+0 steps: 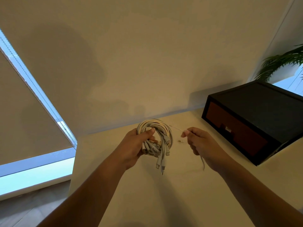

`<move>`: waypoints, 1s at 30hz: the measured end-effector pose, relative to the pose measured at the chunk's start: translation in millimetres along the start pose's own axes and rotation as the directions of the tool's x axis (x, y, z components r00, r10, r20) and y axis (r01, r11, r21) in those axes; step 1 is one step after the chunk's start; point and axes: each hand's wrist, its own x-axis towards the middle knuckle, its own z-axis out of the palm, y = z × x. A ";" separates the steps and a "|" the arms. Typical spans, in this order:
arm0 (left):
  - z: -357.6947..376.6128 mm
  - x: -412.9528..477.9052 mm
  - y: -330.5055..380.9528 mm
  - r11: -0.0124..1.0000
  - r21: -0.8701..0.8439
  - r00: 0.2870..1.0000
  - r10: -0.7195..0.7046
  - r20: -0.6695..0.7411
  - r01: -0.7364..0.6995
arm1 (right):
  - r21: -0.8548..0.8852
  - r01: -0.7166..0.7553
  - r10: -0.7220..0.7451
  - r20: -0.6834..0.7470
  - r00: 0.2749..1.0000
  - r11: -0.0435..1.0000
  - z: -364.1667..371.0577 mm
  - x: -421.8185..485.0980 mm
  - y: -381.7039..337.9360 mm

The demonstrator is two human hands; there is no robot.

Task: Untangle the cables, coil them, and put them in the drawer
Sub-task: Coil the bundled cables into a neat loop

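One bundle of white cables [155, 138] was gripped in the curled left hand [135, 145] above the table [164, 194], seemingly steadied so one strand could be drawn free. A thin cable [202, 163] was pinched by the right hand [202, 145]; the drawer [219, 118], further right, was found shut.

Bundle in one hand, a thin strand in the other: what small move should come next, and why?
Probably the right hand should draw the thin strand out of the cable bundle. The left hand grips that bundle above the table, the strand runs from it to the right hand's pinch, and the drawer is shut.
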 end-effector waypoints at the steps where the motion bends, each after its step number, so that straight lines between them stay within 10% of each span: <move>1: 0.5 -1.0 -0.7 1.000 0.005 1.000 -0.001 0.002 0.001 | 0.008 -0.024 0.024 0.008 1.000 1.000 -1.3 -0.2 -3.0; 17: 5.2 -1.6 -2.0 1.000 0.013 0.999 -0.007 -0.041 0.008 | -0.016 0.003 0.004 0.404 0.915 1.000 19.8 -24.5 -17.3; 22: 4.5 1.6 -2.6 0.990 -0.114 0.993 -0.092 -0.071 0.083 | -0.107 0.184 -0.180 0.047 0.983 0.977 29.2 -24.6 -1.7; 26: 7.8 2.6 -4.9 0.969 -0.228 0.984 -0.127 -0.123 0.097 | -0.518 0.549 -0.641 0.003 0.767 0.655 39.7 -30.2 10.1; 30: 8.4 5.4 -4.5 0.966 -0.250 0.977 -0.114 -0.181 0.066 | -0.519 0.459 -0.504 0.062 0.862 0.721 39.9 -35.9 9.6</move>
